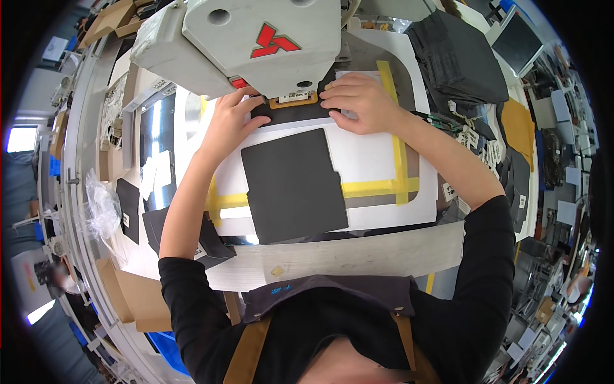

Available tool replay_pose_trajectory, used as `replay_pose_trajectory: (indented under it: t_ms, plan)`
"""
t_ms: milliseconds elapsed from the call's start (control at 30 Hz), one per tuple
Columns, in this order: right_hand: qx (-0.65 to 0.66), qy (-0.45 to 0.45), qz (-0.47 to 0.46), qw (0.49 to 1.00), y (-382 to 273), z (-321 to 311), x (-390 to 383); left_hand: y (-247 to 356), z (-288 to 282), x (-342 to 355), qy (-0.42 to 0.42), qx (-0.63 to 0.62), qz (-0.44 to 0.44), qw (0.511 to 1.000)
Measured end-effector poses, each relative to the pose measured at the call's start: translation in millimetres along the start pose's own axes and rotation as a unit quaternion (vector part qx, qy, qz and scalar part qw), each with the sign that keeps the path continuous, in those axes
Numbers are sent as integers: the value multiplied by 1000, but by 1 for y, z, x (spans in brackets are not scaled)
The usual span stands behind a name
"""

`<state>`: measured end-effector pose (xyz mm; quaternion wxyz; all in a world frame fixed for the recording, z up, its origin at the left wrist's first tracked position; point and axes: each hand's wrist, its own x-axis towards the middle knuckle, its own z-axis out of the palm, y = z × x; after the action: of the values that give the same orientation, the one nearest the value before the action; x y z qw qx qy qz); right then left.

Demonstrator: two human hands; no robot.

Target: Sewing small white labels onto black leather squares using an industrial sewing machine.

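Note:
Under the head of a white industrial sewing machine (256,45) lies a black fabric piece (291,116). A brass-coloured clamp frame (275,104) sits on it, with a small white label inside. My left hand (233,120) rests at the left end of the piece, thumb and fingers apart. My right hand (361,104) lies at its right end, fingers stretched out over it. Neither hand is wrapped round anything; the machine head hides part of the piece. Nearer to me, a loose black panel (294,185) with a notched right edge lies flat on the white work surface (377,153).
Yellow tape (401,153) marks lines on the surface. At the back right stands a stack of black panels (454,57), with cutters and white tags (470,137) beside it. Black pieces (185,237) and clear plastic wrap (102,205) lie at left. A cardboard box (144,297) stands below.

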<state>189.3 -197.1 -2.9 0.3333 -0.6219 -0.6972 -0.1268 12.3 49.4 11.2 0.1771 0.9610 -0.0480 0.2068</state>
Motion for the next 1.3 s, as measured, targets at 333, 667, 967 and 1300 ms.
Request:
replay_pose_trajectory:
  t_ms: [333, 667, 967, 1300]
  plan:
    - [-1, -32, 37, 999, -10, -23, -32, 37, -12, 13, -134, 104, 221, 961]
    - [-35, -50, 16, 998, -9, -27, -29, 51, 26, 1, -29, 207, 192, 959]
    - [-124, -37, 4, 992, -8, -22, -32, 41, 24, 1, 43, 59, 116, 991]
    - [-188, -48, -106, 975, -87, -59, -63, 108, -31, -37, 32, 115, 289, 950]
